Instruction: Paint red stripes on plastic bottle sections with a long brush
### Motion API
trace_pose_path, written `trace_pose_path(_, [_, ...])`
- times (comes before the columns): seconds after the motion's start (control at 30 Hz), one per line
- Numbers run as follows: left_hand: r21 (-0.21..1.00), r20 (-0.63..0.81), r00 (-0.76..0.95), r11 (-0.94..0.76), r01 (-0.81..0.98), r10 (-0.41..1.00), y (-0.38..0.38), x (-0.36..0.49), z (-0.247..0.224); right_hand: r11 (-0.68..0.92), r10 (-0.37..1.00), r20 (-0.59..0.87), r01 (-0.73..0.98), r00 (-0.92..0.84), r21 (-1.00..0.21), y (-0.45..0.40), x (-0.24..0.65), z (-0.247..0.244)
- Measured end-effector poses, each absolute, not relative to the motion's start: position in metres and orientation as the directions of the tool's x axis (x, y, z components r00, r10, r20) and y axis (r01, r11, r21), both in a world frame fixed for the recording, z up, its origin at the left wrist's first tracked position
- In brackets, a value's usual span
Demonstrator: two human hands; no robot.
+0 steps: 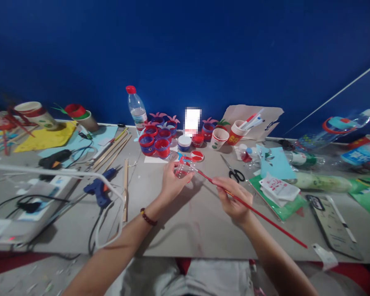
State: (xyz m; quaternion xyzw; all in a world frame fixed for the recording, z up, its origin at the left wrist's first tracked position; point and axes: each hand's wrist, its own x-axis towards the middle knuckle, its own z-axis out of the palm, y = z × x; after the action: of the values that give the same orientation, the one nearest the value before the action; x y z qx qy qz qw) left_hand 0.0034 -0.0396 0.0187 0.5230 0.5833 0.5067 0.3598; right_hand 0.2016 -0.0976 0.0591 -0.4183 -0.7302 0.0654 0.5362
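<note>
My left hand (171, 181) is closed around a small clear plastic cup (185, 169), which looks like a cut bottle end, with some red on it. A long red paintbrush (271, 220) lies in the pinch of my right hand (234, 199). Its tip reaches to the cup's rim or wall; exact contact is too small to tell. Just beyond my hands sit a round lid with red paint (197, 156), a paint jar with a white lid (184, 142) and a red paint jar (197, 140). Several red and purple painted cups (162, 149) stand grouped behind my left hand.
Scissors (234, 172), a paper cup (219, 139) and a cup of pens (237, 133) stand right of centre. To the left are a blue glue gun (101, 187), wooden sticks (125, 191), a power strip (46, 197) and a looping white cable (121, 205). A phone (333, 226) lies right.
</note>
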Motion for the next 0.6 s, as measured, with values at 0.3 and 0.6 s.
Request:
trace_pose_path(0.3, [0.923,0.244,-0.230,-0.153,0.353,0.942,-0.040,0.001,0.023,0.765,0.556,0.791,0.527,-0.254,-0.369,-0.097,0.200,0.047])
trace_pose_path(0.6, [0.892,0.265,-0.212,-0.155,0.425,0.940,-0.041,0.001,0.023,0.791,0.467,0.820,0.570,-0.330,-0.221,-0.096,0.197,0.049])
